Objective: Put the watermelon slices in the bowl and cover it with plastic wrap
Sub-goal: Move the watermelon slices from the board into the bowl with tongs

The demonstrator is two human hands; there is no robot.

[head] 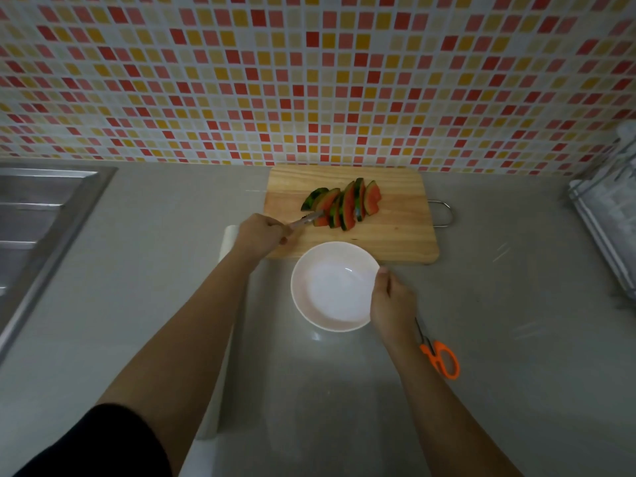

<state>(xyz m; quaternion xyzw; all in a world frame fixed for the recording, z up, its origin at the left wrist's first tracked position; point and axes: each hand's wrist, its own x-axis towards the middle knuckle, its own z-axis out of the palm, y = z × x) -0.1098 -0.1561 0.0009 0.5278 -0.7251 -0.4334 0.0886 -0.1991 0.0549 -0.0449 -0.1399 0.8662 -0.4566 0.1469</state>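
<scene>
While our right hand (390,299) pinches the smooth round white bowl (332,286) at its three o'clock rim, our left hand (263,235) has its grip closed on thin metal tongs (307,219) touching the wedge-shaped watermelon slices (344,203), fanned on the wooden board (395,232) at twelve o'clock.

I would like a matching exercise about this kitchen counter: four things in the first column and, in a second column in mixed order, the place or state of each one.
Column one:
1. white round bowl
2. red and green watermelon slices
3. orange-handled scissors
4. metal tongs

Column two:
A. lying on the grey counter, to the right of the right hand
B. held in the left hand, tip at the fruit
C. empty, steadied at its rim by the right hand
D. resting on the wooden cutting board

Pairs: 1-C, 2-D, 3-A, 4-B
</scene>
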